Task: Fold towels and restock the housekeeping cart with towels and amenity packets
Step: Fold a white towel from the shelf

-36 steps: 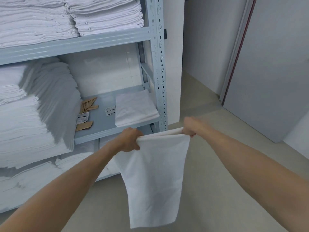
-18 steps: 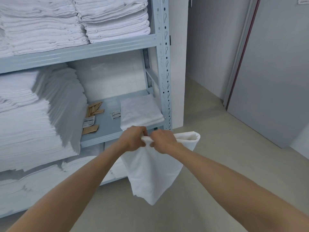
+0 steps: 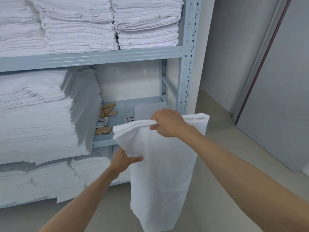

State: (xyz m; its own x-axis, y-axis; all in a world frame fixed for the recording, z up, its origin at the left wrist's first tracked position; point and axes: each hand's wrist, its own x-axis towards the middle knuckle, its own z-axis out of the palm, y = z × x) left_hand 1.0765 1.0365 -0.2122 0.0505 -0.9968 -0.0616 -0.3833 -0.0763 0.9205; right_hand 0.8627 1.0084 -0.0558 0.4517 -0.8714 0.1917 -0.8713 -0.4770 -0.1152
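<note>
A white towel [image 3: 160,178] hangs folded in front of the shelf rack. My right hand [image 3: 167,122] grips its bunched top edge, fingers curled over the fabric. My left hand [image 3: 124,159] is lower, under the towel's left side, with the thumb out along the cloth and the fingers hidden behind it. On the middle shelf [image 3: 117,113] lie brown amenity packets [image 3: 105,118], a small labelled packet [image 3: 128,117] and a flat folded white cloth [image 3: 147,109], partly behind my right hand.
Tall stacks of folded white towels [image 3: 103,24] fill the upper shelf, and more linen [image 3: 41,113] fills the left of the middle and lower shelves. The rack's perforated grey post [image 3: 189,64] stands at the right. A grey door [image 3: 275,97] and beige floor lie beyond.
Both hands first held the towel's top corners apart, then brought them together. Now my right hand alone holds the top edge and my left hand has dropped under the towel's left side.
</note>
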